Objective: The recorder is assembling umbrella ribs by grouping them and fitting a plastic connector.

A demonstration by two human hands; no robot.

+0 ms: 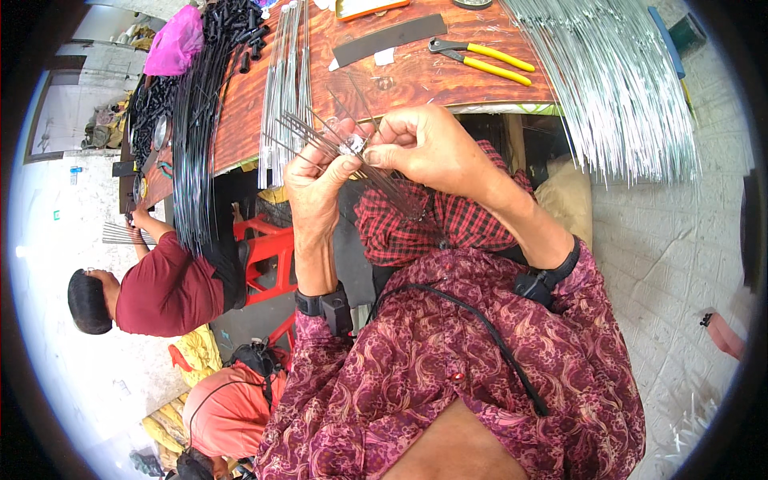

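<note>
In front of my lap, my left hand (318, 172) is closed around a bundle of thin dark metal ribs (390, 186). They fan out toward the table at one end and hang down over my lap at the other. A small whitish hub-like piece (352, 145) sits among the ribs, between both hands' fingertips. Close against it, my right hand (432, 150) pinches with thumb and forefinger. Whatever lies in that pinch is too small and covered to make out. Yellow-handled cutting pliers (488, 62) rest on the wooden table (424, 92) beyond my hands.
Silvery wires (612, 88) overhang the table at right. Pale rods (284, 88) and dark rods (196, 152) lie at left, near a pink bag (174, 42). A dark flat strip (390, 40) lies farther back. A co-worker in maroon (172, 284) works left, beside a red stool (268, 252).
</note>
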